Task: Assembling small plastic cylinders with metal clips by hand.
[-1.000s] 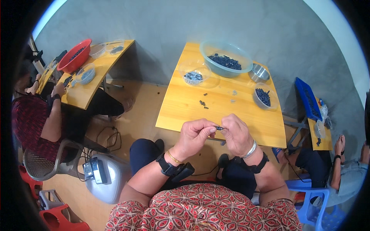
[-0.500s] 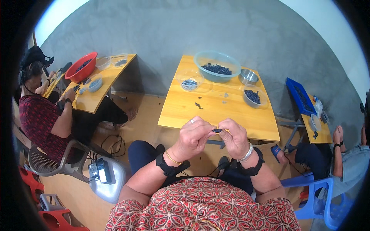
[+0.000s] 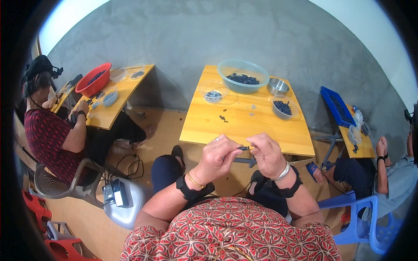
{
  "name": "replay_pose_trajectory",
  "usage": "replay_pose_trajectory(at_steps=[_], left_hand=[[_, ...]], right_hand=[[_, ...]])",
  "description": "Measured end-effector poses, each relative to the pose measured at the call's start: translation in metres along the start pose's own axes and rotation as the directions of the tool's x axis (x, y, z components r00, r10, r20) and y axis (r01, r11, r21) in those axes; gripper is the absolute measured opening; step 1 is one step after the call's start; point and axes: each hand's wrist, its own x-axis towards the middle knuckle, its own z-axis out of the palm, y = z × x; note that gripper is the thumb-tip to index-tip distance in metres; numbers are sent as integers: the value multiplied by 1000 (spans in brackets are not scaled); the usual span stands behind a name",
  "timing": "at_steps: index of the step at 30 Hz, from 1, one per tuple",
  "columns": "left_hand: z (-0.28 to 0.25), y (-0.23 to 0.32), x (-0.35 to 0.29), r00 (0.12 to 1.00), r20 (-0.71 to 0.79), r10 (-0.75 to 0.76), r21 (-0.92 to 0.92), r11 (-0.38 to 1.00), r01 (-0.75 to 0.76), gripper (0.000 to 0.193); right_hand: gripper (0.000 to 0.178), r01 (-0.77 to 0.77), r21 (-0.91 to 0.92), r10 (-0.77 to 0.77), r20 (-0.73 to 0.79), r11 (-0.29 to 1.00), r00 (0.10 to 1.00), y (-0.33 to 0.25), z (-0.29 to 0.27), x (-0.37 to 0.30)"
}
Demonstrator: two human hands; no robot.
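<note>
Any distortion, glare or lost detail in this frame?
Head view: fisheye bows the upper edge of the grey wall, corners black; head view: bright reflections on the metal bowl; head view: the small dark part in the left hand is too small for fine detail.

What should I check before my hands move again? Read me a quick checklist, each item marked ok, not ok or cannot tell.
1. Small, narrow black piece pinched in the left hand: ok.
2. Right hand touching that piece: cannot tell; its fingertips are very close.
3. Round, translucent pale-blue plastic basin upright, dark pieces inside: ok.
4. Round, clear plastic tub at the table's right upright, dark pieces inside: ok.
5. Every dark piece off the yellow rectangular wooden tabletop: not ok; a few loose dark pieces lie there.
6. Shiny round metal bowl empty: cannot tell.
</note>
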Motion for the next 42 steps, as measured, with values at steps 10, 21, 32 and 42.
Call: replay_pose_trajectory(at_steps=[10, 21, 32, 42], left_hand=[[16, -21, -22, 957, 86, -278, -178, 941, 289, 4], [35, -79, -41, 526, 444, -726, -352, 398, 847, 18], [23, -146, -59, 563, 195, -803, -235, 519, 822, 18], [15, -166, -59, 533, 292, -794, -442, 382, 812, 12]], right_hand=[[15, -105, -103, 111, 55, 989, 992, 5, 22, -15], [16, -232, -418, 240, -32, 879, 970, 127, -6, -19], [14, -262, -517, 295, -20, 815, 955, 246, -15, 27], [8, -284, -267, 378, 432, 921, 819, 235, 102, 56]])
